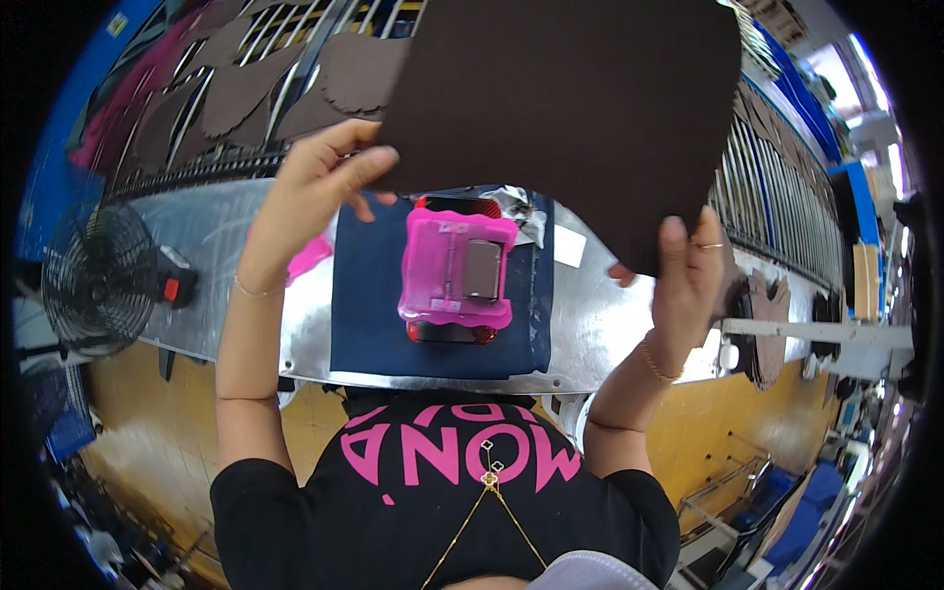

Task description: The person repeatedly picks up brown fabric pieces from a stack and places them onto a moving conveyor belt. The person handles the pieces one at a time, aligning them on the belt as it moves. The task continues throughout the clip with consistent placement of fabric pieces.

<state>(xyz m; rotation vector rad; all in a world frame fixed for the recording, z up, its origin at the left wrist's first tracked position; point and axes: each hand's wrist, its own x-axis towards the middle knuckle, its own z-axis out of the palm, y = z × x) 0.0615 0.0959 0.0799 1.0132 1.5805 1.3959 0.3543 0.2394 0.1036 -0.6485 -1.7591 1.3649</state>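
A large dark brown sheet piece [560,108] with curved lower edges is held up in front of me. My left hand [329,177] pinches its left edge between thumb and fingers. At the lower right corner, my right hand [685,275] grips the sheet with the thumb in front. Below the sheet sits a pink plastic tray [430,265] with a wavy rim, with a small brown rectangular block [482,270] in it. Red and black parts show from under the tray, which rests on a dark blue mat [369,324].
The shiny metal table [310,339] carries a white paper slip [569,246], crumpled clear plastic [531,221] and a pink item [310,258]. A black fan [98,280] stands at left. Behind, slatted racks [777,216] hold brown cut pieces [241,93]. More brown pieces [762,329] hang at right.
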